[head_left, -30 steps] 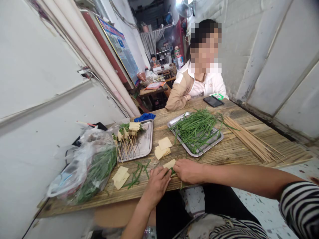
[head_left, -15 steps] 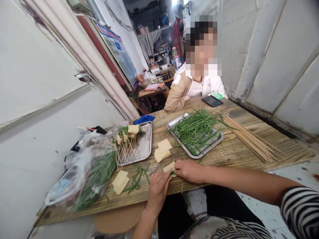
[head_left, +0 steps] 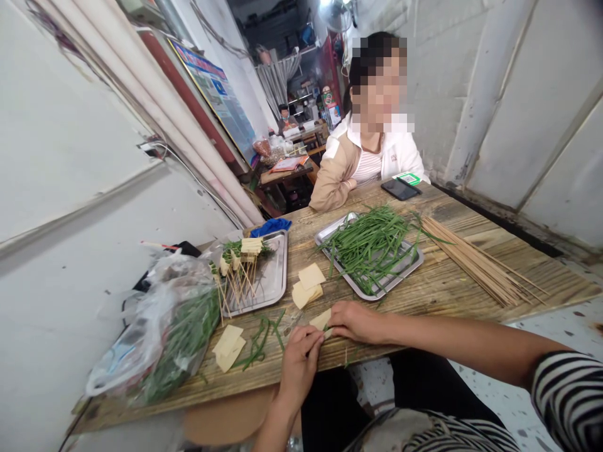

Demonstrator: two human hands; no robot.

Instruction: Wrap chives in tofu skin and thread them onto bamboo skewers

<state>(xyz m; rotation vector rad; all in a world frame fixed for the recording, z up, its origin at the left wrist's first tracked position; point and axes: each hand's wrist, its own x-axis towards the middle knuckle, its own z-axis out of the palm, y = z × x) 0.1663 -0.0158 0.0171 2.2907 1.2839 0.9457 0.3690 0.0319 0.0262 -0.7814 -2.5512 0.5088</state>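
Observation:
My left hand (head_left: 300, 361) and my right hand (head_left: 354, 321) meet at the near edge of the wooden table (head_left: 447, 285), both pinched on a pale tofu sheet (head_left: 321, 319) with a few green chive stalks under it. More tofu sheets (head_left: 306, 284) lie just beyond my hands, and another pair of tofu sheets (head_left: 228, 346) lies to the left beside loose chive pieces (head_left: 261, 331). A metal tray of chives (head_left: 370, 250) stands behind my right hand. A second metal tray (head_left: 268, 276) at the left holds finished skewers (head_left: 238, 267).
A bundle of bamboo skewers (head_left: 475, 263) lies at the right. A plastic bag of chives (head_left: 172, 326) sits at the left edge. A person in a beige and white jacket (head_left: 365, 160) sits across, with a phone (head_left: 399, 188) near them. A blue cloth (head_left: 270, 226) lies behind the left tray.
My hands have drawn a little closer to the table's near edge, still working the same tofu sheet and chives. The view has shifted slightly; nothing else on the table moved.

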